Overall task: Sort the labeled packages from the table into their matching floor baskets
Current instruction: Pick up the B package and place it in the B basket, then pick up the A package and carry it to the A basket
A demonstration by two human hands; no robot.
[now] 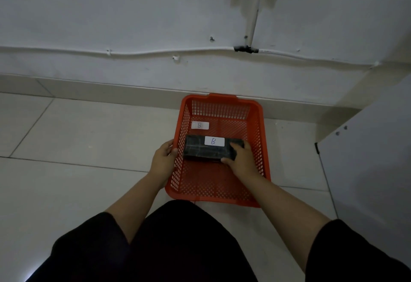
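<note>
An orange plastic basket (258, 148) stands on the floor against the wall, with a white "B" label (200, 125) on its bottom. Inside it is a dark rectangular package (198, 150) bearing a white label marked "B" on top. My right hand (241, 159) grips the package's right end, inside the basket. Just outside the basket's left wall is my left hand (163, 159), its fingers curled over the rim; it holds nothing else.
Pale floor tiles (77, 137) spread to the left. A white wall with a cable and skirting runs behind the basket. A white panel (367, 159) stands at the right. My dark-clothed knees fill the bottom of the view.
</note>
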